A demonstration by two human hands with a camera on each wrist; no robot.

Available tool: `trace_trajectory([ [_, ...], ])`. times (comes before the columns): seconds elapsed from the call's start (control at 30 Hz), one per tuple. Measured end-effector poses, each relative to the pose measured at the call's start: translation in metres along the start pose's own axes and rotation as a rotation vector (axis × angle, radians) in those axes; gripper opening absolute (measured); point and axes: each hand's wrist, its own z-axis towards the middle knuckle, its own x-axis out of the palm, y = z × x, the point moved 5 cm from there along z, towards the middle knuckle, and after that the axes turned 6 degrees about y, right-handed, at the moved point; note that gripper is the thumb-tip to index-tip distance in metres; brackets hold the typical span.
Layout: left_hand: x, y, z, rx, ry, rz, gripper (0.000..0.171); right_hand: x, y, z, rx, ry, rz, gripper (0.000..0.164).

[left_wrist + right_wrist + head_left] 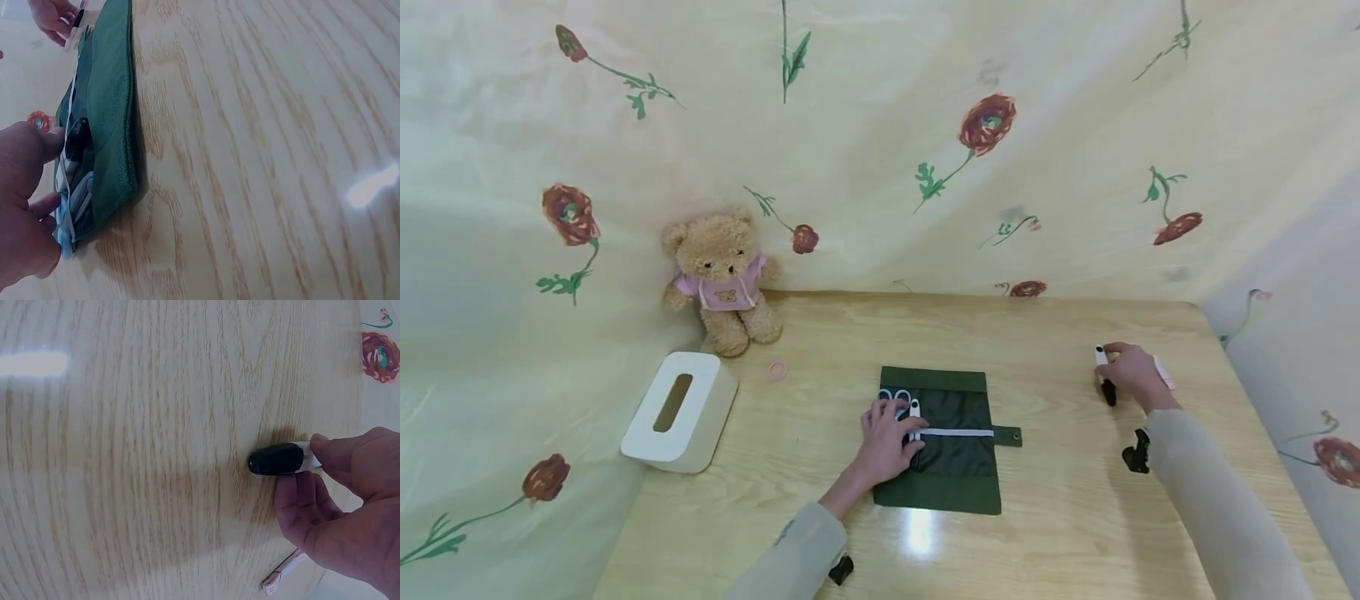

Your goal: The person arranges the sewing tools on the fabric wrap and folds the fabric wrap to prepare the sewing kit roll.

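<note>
No word, number or brand name can be read on anything on the pale wood-grain table (1037,542). At its far left corner, the fluffy light-brown teddy bear (709,242) wears a lilac-pink shirt (748,283) with a pictorial sign on the chest — a small brown bear-face emblem (726,295). Towards the table's right edge, a slim, flat, pinkish-white strip (287,570) bears reddish marks (270,587) at one end — too small and blurred to make out as letters or figures.

Pale floral-patterned backdrop (865,167) behind a light wood-grain table (1060,533) with a bright reflection (919,531)
</note>
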Motion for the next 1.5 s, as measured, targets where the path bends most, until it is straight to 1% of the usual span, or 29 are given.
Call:
trace_trajectory([
  [0.13, -0.002, -0.002, 0.004, 0.0, -0.002, 0.002, 0.023, -0.006, 0.003, 0.002, 0.032, 0.009, -0.012, 0.061],
  [0.23, -0.002, -0.003, 0.006, -0.022, 0.028, -0.002, 0.024, -0.008, 0.005, 0.004, 0.05, 0.007, -0.035, 0.062],
  [0.37, -0.001, -0.003, 0.008, -0.046, 0.053, 0.008, 0.026, -0.007, 0.005, 0.007, 0.03, -0.015, -0.027, 0.062],
  [0.5, 0.0, -0.003, 0.008, -0.053, 0.055, 0.017, 0.025, -0.003, 0.006, 0.009, -0.003, -0.027, 0.002, 0.059],
  [0.7, 0.002, -0.003, 0.006, -0.068, 0.065, -0.007, 0.024, 0.004, 0.011, 0.005, 0.001, 0.001, 0.071, 0.059],
  [0.87, 0.003, -0.002, 0.004, -0.076, 0.08, -0.037, 0.025, 0.007, 0.015, 0.002, -0.018, -0.003, 0.049, 0.058],
  [1.0, 0.002, -0.003, 0.003, -0.081, 0.087, -0.052, 0.024, 0.009, 0.013, 0.001, 0.005, 0.023, 0.057, 0.061],
  [1.1, 0.001, -0.004, 0.003, -0.083, 0.084, -0.056, 0.024, 0.01, 0.012, 0.001, 0.022, 0.038, 0.08, 0.063],
  [1.17, 0.0, -0.004, 0.003, -0.085, 0.084, -0.056, 0.024, 0.011, 0.013, 0.0, 0.017, 0.038, 0.095, 0.063],
  [1.3, 0.0, -0.004, 0.004, -0.093, 0.09, -0.051, 0.023, 0.014, 0.018, -0.002, -0.025, 0.031, 0.15, 0.063],
  [1.37, 0.0, -0.004, 0.004, -0.1, 0.095, -0.049, 0.023, 0.017, 0.021, -0.001, -0.048, 0.032, 0.197, 0.064],
  [1.5, 0.0, -0.005, 0.005, -0.112, 0.1, -0.057, 0.022, 0.023, 0.032, -0.002, -0.083, 0.052, 0.333, 0.064],
])
